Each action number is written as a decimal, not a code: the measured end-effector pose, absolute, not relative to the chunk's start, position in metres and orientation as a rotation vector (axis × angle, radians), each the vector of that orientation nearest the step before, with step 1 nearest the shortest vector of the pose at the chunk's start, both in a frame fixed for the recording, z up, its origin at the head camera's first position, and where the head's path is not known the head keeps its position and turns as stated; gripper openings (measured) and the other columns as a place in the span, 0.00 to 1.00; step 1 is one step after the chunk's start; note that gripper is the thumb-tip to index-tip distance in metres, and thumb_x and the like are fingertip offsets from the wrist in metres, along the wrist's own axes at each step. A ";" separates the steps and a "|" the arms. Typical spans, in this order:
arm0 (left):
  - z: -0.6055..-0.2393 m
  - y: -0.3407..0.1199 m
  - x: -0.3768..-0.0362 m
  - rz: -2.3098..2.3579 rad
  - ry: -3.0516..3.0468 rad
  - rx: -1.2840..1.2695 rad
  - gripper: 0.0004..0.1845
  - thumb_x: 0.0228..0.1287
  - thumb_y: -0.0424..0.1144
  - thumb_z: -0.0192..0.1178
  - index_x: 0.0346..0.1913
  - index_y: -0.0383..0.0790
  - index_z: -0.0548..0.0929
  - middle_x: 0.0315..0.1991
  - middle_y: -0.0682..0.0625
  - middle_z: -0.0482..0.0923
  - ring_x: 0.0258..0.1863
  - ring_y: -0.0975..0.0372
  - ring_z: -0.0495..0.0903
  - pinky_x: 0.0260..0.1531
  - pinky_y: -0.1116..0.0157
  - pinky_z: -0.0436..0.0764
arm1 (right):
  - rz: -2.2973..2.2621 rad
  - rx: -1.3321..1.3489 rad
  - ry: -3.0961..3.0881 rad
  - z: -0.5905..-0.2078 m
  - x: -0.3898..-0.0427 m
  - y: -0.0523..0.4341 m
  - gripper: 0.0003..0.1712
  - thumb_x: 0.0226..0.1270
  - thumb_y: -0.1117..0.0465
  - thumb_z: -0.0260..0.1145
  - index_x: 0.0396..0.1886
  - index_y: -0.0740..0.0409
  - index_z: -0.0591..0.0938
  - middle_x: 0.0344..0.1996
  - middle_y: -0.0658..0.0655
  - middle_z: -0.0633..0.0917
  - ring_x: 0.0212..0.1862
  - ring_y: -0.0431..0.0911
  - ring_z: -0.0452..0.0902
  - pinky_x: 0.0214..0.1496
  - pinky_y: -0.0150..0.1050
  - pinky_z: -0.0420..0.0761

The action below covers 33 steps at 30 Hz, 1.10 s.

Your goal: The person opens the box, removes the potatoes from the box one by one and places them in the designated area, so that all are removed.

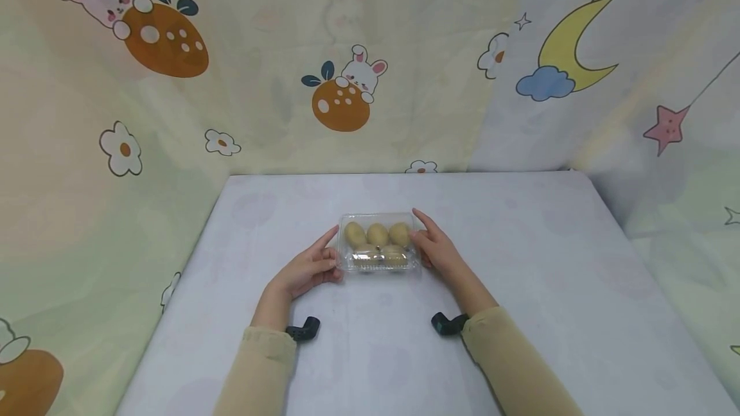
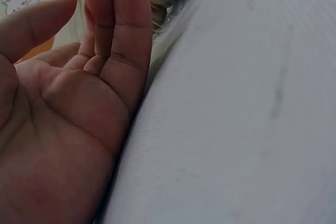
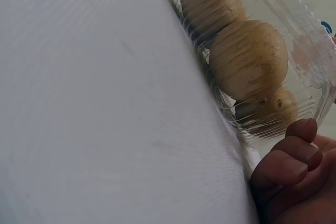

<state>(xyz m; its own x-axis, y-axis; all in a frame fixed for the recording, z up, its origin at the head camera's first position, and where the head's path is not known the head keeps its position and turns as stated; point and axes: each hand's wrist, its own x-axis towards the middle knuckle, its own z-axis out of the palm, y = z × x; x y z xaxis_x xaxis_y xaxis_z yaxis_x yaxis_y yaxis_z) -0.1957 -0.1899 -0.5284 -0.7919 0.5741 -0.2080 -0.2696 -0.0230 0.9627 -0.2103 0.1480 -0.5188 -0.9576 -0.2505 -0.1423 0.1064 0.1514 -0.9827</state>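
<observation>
Resting on a pale tabletop (image 1: pixel 520 262), a clear plastic clamshell box (image 1: pixel 378 267) sits near the middle, a little toward the far edge, with a hand at each short side. Inside it lie several small brownish-yellow potatoes (image 1: pixel 377 234), three in the back row and more in front, seen through the closed lid. The right wrist view shows them pressed up close against the ribbed plastic wall (image 3: pixel 273 124).

The left hand (image 1: pixel 306 269) lies at the box's left end, fingers stretched out and only loosely bent, their tips touching the plastic; its thumb reaches up along the corner. From the left wrist view the palm (image 2: pixel 68 108) faces open, the fingers (image 2: pixel 123 30) close together and straight, the edge of the hand resting on the cloth-like surface. The right hand (image 1: pixel 435 246) mirrors it at the right end, index finger extended along the far corner, the other fingers laid against the side. In the right wrist view its lower fingertips (image 3: pixel 286 163) curl slightly by the box's base. Neither hand wraps round the box; both simply touch its sides.

Beige sleeves (image 1: pixel 509 358) cover both forearms, and a black wrist mount (image 1: pixel 305 329) shows under each. Behind the table hangs a curtain (image 1: pixel 347 88) printed with rabbits, flowers, a moon and a star.
</observation>
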 end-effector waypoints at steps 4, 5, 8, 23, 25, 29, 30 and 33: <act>-0.527 -0.190 -0.194 1.881 1.660 0.327 0.45 0.70 0.30 0.56 0.79 0.65 0.46 0.40 0.53 0.75 0.39 0.60 0.83 0.51 0.57 0.84 | -1.856 -0.084 2.162 -0.517 -0.211 0.145 0.36 0.76 0.53 0.55 0.78 0.34 0.55 0.14 0.47 0.67 0.14 0.41 0.60 0.16 0.33 0.65; -0.527 -0.190 -0.194 1.884 1.658 0.327 0.45 0.70 0.29 0.56 0.79 0.65 0.46 0.40 0.53 0.75 0.39 0.60 0.83 0.51 0.58 0.84 | -1.835 -0.060 2.181 -0.517 -0.212 0.144 0.35 0.76 0.51 0.55 0.78 0.33 0.55 0.14 0.47 0.67 0.13 0.42 0.60 0.15 0.33 0.65; -0.526 -0.189 -0.194 1.890 1.664 0.322 0.45 0.69 0.27 0.55 0.79 0.66 0.47 0.40 0.54 0.74 0.40 0.60 0.82 0.52 0.58 0.84 | -1.772 0.015 2.245 -0.516 -0.213 0.140 0.34 0.75 0.45 0.55 0.76 0.28 0.56 0.14 0.47 0.67 0.13 0.42 0.60 0.14 0.33 0.65; -0.530 -0.190 -0.195 1.934 1.590 0.359 0.44 0.71 0.26 0.53 0.79 0.62 0.45 0.39 0.54 0.74 0.40 0.62 0.83 0.53 0.59 0.84 | -1.678 0.110 2.553 -0.525 -0.210 0.125 0.33 0.72 0.40 0.55 0.75 0.32 0.62 0.39 0.59 0.85 0.37 0.48 0.77 0.41 0.37 0.77; -0.530 -0.190 -0.194 1.950 1.568 0.368 0.45 0.71 0.26 0.53 0.79 0.62 0.45 0.39 0.54 0.74 0.40 0.63 0.82 0.54 0.60 0.83 | -1.679 0.112 2.569 -0.526 -0.209 0.124 0.33 0.73 0.41 0.55 0.75 0.33 0.62 0.42 0.60 0.85 0.40 0.49 0.78 0.44 0.39 0.78; -0.529 -0.189 -0.193 1.973 1.528 0.404 0.45 0.70 0.25 0.52 0.80 0.60 0.43 0.40 0.53 0.74 0.41 0.63 0.82 0.55 0.60 0.82 | -1.704 0.107 2.575 -0.526 -0.209 0.123 0.32 0.73 0.42 0.56 0.75 0.34 0.63 0.45 0.62 0.86 0.45 0.51 0.79 0.52 0.45 0.78; -0.529 -0.189 -0.193 1.976 1.522 0.407 0.46 0.70 0.25 0.53 0.80 0.60 0.43 0.41 0.53 0.73 0.41 0.62 0.82 0.56 0.60 0.82 | -1.709 0.107 2.575 -0.526 -0.208 0.123 0.32 0.73 0.43 0.56 0.75 0.34 0.63 0.45 0.62 0.86 0.45 0.52 0.80 0.53 0.46 0.78; -0.529 -0.188 -0.193 1.982 1.511 0.405 0.46 0.69 0.24 0.53 0.80 0.61 0.44 0.42 0.52 0.74 0.42 0.62 0.83 0.56 0.60 0.82 | -1.710 0.109 2.571 -0.525 -0.208 0.124 0.32 0.73 0.43 0.56 0.75 0.34 0.64 0.44 0.61 0.86 0.44 0.51 0.80 0.52 0.43 0.78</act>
<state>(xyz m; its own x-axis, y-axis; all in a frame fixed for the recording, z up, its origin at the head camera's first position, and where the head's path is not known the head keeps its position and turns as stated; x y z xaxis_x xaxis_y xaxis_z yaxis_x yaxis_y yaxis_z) -0.1928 -0.1884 -0.5287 -0.7693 0.6280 -0.1175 -0.2797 -0.1656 0.9457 -0.2084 0.1235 -0.5246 -0.9962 0.0298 -0.0819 0.0871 0.3851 -0.9188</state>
